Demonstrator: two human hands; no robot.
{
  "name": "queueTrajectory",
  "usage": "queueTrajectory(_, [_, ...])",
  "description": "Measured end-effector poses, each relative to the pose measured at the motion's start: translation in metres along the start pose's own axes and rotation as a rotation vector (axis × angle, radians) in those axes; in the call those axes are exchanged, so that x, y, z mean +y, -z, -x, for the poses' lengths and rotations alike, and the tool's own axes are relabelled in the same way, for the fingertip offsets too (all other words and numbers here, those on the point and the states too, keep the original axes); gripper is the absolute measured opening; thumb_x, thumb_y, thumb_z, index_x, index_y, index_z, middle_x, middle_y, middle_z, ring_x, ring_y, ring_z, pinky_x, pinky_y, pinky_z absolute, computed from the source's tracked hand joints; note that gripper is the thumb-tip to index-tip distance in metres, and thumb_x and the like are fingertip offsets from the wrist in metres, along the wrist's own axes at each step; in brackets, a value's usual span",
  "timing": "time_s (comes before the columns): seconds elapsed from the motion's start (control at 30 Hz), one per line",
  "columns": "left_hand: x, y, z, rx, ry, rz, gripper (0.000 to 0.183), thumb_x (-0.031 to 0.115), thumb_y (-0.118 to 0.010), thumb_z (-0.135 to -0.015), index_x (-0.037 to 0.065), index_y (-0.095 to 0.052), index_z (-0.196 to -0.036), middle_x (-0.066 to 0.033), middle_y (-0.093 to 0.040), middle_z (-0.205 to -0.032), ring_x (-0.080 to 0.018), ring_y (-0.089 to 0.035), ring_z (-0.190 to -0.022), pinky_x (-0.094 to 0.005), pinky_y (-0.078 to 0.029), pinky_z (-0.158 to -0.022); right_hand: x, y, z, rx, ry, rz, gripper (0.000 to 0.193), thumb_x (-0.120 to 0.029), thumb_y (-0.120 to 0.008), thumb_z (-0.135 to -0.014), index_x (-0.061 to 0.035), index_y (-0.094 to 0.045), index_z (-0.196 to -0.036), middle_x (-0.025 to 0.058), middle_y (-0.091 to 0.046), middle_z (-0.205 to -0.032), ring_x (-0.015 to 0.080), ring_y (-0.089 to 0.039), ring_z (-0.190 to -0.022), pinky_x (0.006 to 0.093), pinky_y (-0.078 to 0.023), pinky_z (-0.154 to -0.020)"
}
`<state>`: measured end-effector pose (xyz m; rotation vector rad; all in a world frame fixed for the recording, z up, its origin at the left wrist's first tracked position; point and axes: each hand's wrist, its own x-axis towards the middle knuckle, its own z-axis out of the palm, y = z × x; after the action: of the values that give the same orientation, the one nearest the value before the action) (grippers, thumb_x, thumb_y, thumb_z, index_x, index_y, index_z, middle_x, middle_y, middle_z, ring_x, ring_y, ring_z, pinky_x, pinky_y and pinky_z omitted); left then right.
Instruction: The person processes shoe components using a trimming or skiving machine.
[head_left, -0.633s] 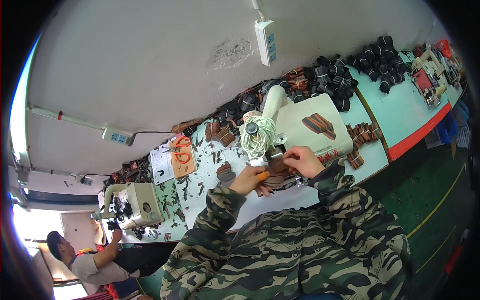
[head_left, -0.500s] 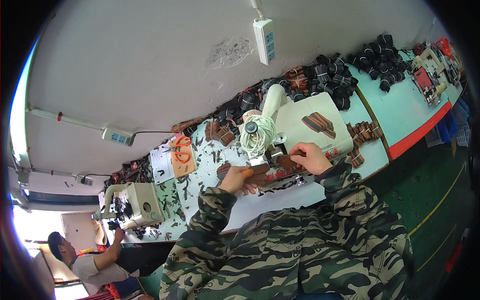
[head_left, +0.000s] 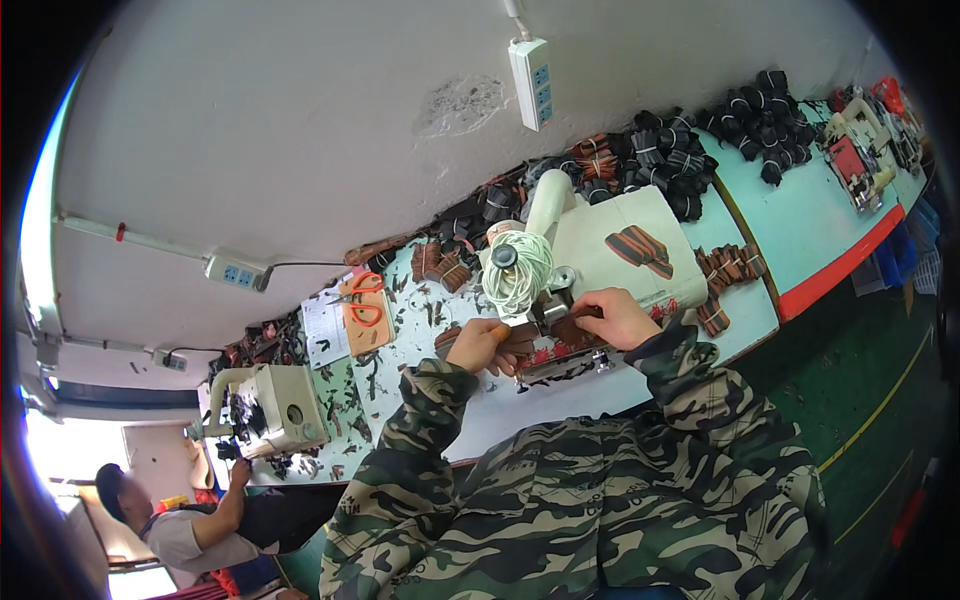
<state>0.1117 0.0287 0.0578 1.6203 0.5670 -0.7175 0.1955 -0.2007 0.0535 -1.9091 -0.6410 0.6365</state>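
Observation:
A cream bench machine [head_left: 640,215] stands in front of me, with a coil of pale cord [head_left: 517,275] on its upper part. Left of its metal working head [head_left: 548,310], my left hand [head_left: 478,347] is closed on a brown leather piece [head_left: 518,345]; an orange covering shows on one finger. To the right of the head, the fingers of my right hand [head_left: 612,318] pinch another part of brown leather [head_left: 572,328]. Whether both hands hold one strip is hidden by the head. Brown pieces with dark edges [head_left: 640,250] lie on the machine's top.
Orange-handled scissors [head_left: 365,300] rest on a tan board at the left. Tied black bundles [head_left: 670,150] pile along the wall; brown bundles [head_left: 728,275] lie right of the machine. Dark scraps litter the table [head_left: 410,350]. A co-worker [head_left: 190,530] sits at another machine [head_left: 275,410].
My left hand has shifted slightly right and away from me, toward the machine head. My right hand has moved a little left, bringing the leather closer to the head.

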Motion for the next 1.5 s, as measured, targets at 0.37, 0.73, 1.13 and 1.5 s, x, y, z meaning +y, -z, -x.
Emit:
queueTrajectory(0.37, [0.007, -0.006, -0.004, -0.008, -0.058, 0.003, 0.024, 0.012, -0.036, -0.089, -0.004, -0.053, -0.092, -0.0147, -0.061, -0.069, -0.0187, -0.06, -0.048, -0.0247, -0.047, -0.04, -0.002, 0.005, 0.003, -0.042, 0.006, 0.041, 0.019, -0.01, -0.06, -0.07, 0.0015, -0.059, -0.085, 0.0161, -0.061, -0.08, 0.0286, -0.06, -0.074, 0.0326, -0.046, -0.067])
queueTrajectory(0.73, [-0.004, -0.015, -0.007, -0.01, -0.104, 0.197, 0.022, 0.009, -0.038, -0.089, -0.006, -0.051, -0.098, -0.0142, -0.061, -0.078, -0.0194, -0.063, -0.06, -0.0247, -0.05, -0.047, 0.002, 0.0, 0.001, 0.01, 0.088, 0.083, 0.019, -0.009, -0.06, -0.071, 0.0, -0.059, -0.087, 0.0164, -0.06, -0.078, 0.0303, -0.059, -0.073, 0.0339, -0.046, -0.066])
queueTrajectory(1.13, [-0.003, -0.049, 0.01, 0.104, -0.229, -0.06, 0.027, 0.014, -0.05, -0.084, -0.003, -0.049, -0.104, -0.0132, -0.059, -0.064, -0.0166, -0.057, -0.042, -0.0259, -0.043, -0.037, 0.011, 0.008, 0.007, 0.32, 0.204, 0.198, 0.023, -0.008, -0.059, -0.073, -0.0013, -0.055, -0.095, 0.0128, -0.058, -0.083, 0.0318, -0.057, -0.076, 0.0361, -0.046, -0.066])
queueTrajectory(1.5, [0.036, -0.127, -0.05, 0.636, -0.924, -0.528, 0.076, -0.002, -0.053, -0.062, -0.005, -0.02, -0.13, -0.0239, -0.042, -0.118, -0.0361, -0.043, -0.108, -0.0378, -0.036, -0.09, 0.013, 0.026, 0.019, 0.318, 0.033, 0.85, 0.026, -0.016, -0.066, -0.068, -0.0067, -0.051, -0.087, 0.0095, -0.05, -0.085, 0.028, -0.057, -0.074, 0.0397, -0.046, -0.06])
